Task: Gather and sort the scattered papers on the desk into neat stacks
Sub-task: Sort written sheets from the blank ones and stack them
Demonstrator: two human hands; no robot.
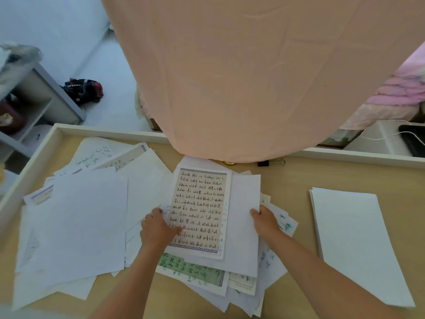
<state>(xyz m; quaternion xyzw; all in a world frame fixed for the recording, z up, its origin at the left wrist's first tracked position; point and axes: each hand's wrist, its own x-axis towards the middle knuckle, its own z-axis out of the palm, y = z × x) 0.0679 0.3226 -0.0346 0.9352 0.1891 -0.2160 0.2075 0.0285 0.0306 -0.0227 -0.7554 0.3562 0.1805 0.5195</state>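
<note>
"WEISI" on dark bag (83,89); handwritten sheet (200,203) illegible

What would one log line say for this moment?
left hand: grips written sheet | right hand: grips blank sheet | stack: far right | loose papers: left, unsorted

scattered papers (76,226): overlapping heap, left-centre | blank stack (354,238): neat, right

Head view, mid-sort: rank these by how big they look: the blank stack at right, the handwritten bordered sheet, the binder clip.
Largest: blank stack, though wide-angle stretch near the frame edge may inflate it.
Next: handwritten bordered sheet, its lower left corner covered by a thumb.
Smallest by far: binder clip.
</note>
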